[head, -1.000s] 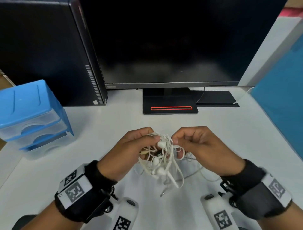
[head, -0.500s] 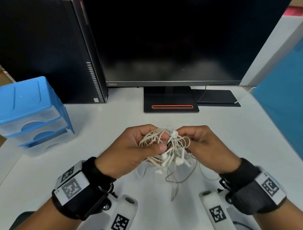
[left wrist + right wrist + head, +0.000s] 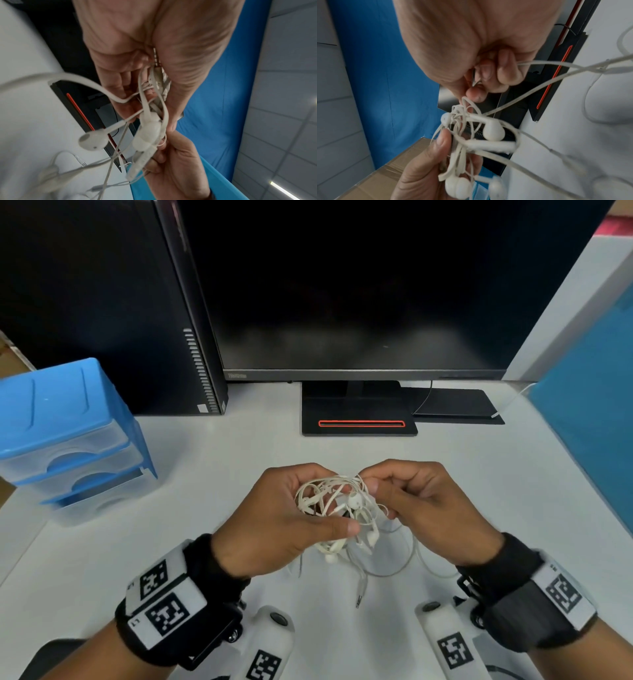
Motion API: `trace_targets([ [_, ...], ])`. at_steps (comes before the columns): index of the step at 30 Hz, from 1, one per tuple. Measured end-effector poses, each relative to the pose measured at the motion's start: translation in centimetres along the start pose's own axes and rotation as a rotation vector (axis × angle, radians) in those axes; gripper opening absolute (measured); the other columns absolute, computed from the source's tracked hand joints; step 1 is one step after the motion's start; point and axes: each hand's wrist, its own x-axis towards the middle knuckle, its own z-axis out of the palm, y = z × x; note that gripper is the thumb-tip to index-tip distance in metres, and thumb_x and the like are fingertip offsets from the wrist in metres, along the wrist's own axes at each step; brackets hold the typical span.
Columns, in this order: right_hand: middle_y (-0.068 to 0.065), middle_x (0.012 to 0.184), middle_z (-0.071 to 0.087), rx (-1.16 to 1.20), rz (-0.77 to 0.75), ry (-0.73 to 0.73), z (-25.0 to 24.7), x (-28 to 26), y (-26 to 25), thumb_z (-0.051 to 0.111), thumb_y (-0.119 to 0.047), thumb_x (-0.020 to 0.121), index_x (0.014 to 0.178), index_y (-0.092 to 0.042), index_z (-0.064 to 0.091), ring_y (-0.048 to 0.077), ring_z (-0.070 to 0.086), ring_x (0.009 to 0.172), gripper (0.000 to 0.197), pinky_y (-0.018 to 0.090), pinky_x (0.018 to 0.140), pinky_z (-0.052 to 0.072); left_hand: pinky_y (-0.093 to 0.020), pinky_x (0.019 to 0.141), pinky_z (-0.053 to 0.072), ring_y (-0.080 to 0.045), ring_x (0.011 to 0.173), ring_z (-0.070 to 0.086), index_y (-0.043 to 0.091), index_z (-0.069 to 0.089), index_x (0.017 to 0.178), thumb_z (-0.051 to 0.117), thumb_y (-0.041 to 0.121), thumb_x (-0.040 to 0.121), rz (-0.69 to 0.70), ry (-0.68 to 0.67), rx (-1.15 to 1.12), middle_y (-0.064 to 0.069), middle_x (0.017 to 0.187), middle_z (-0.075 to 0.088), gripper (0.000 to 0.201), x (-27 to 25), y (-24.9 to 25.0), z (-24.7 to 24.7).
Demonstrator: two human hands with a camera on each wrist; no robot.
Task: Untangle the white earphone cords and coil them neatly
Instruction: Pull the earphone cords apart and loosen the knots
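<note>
Earphone cords tangled, held by left hand and right hand

- White earphone cords — a tangled clump with several earbuds, held above the desk
- Loose strands and jack plug dangle below

The earphone cords look like smooth, rubbery white plastic with a dull sheen, and the earbuds are harder, glossier plastic. A plug hanging from the tangle has a shiny metal tip. The tabletop is a smooth, matt white surface. The drawer box is blue plastic with a light gloss, its drawers translucent and frosted. The monitor has a dark glossy screen and a matt black plastic base. The wrist bands look like black cloth. A cardboard box is matt brown, taped with a glossy strip.
</note>
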Motion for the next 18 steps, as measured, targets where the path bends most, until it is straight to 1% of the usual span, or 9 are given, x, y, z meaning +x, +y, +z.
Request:
trace_targets([
  [1,-0.009,0.061,0.068,0.006,-0.007,0.01,0.0,0.0,-0.1,0.056,0.0,0.093,0.094,-0.002,0.071,0.001,0.056,0.054,0.015,0.011,0.054,0.042,-0.024,0.067,0.054,-0.012,0.07,0.065,0.009,0.072,0.09,0.087,0.005,0.064,0.005,0.018,0.017,-0.003,0.078,0.073,0.03,0.0,0.0,0.0],
  [3,-0.013,0.053,0.061,0.009,-0.023,0.028,0.1,-0.1,-0.5,0.055,0.001,0.093,0.092,-0.004,0.071,0.0,0.05,0.05,0.016,0.008,0.05,0.039,-0.021,0.061,0.05,-0.011,0.065,0.062,0.007,0.072,0.085,0.087,0.011,0.064,0.023,0.047,0.038,-0.002,0.073,0.071,0.027,0.0,0.1,0.0],
  [6,-0.009,0.051,0.056,0.012,-0.053,0.041,0.4,-0.3,-1.0,0.059,-0.008,0.089,0.089,-0.007,0.072,0.003,0.046,0.05,0.013,0.009,0.05,0.038,-0.021,0.059,0.046,-0.012,0.062,0.058,0.006,0.073,0.083,0.082,0.027,0.067,0.061,0.061,0.033,-0.009,0.069,0.067,0.028,-0.2,0.5,-0.1],
  [8,-0.007,0.05,0.054,0.024,-0.062,0.034,0.5,-0.4,-1.2,0.06,-0.014,0.087,0.091,-0.006,0.073,0.005,0.046,0.051,0.016,0.009,0.051,0.038,-0.023,0.06,0.045,-0.015,0.064,0.058,0.008,0.075,0.083,0.078,0.032,0.072,0.085,0.05,0.035,-0.017,0.073,0.068,0.026,-0.3,0.8,-0.2],
  [10,-0.005,0.051,0.053,0.022,-0.084,0.024,0.6,-0.5,-1.4,0.06,-0.015,0.086,0.092,-0.004,0.073,0.006,0.046,0.051,0.018,0.01,0.051,0.038,-0.023,0.058,0.043,-0.015,0.06,0.055,0.007,0.075,0.079,0.077,0.032,0.075,0.078,0.037,0.048,-0.015,0.065,0.064,0.025,-0.3,0.8,-0.4],
  [12,-0.005,0.053,0.055,-0.002,-0.105,0.011,0.8,-0.6,-1.4,0.06,-0.015,0.087,0.091,-0.006,0.074,0.007,0.047,0.052,0.017,0.012,0.052,0.039,-0.02,0.052,0.04,-0.01,0.053,0.051,0.006,0.073,0.073,0.079,0.028,0.07,0.045,0.042,0.065,-0.004,0.056,0.06,0.023,-0.1,0.7,-0.6],
  [13,-0.005,0.055,0.057,-0.016,-0.108,0.008,0.9,-0.7,-1.4,0.06,-0.015,0.087,0.091,-0.006,0.074,0.007,0.047,0.052,0.017,0.012,0.053,0.039,-0.019,0.051,0.04,-0.01,0.052,0.051,0.005,0.072,0.071,0.081,0.026,0.068,0.031,0.044,0.074,-0.004,0.056,0.06,0.023,-0.1,0.5,-0.7],
  [15,-0.006,0.057,0.06,-0.02,-0.102,0.009,1.2,-0.8,-1.2,0.06,-0.014,0.088,0.09,-0.006,0.074,0.005,0.048,0.053,0.016,0.013,0.054,0.04,-0.023,0.053,0.043,-0.013,0.054,0.054,0.003,0.07,0.071,0.085,0.022,0.064,0.004,0.048,0.107,-0.015,0.062,0.064,0.025,0.1,0.2,-0.7],
  [18,-0.004,0.062,0.063,-0.013,-0.079,0.02,1.4,-0.7,-1.1,0.062,-0.017,0.087,0.088,-0.009,0.074,0.006,0.05,0.054,0.014,0.015,0.056,0.042,-0.024,0.058,0.048,-0.012,0.059,0.059,0.008,0.069,0.072,0.088,0.018,0.066,-0.01,0.046,0.194,-0.01,0.071,0.071,0.022,0.1,-0.1,-0.7],
])
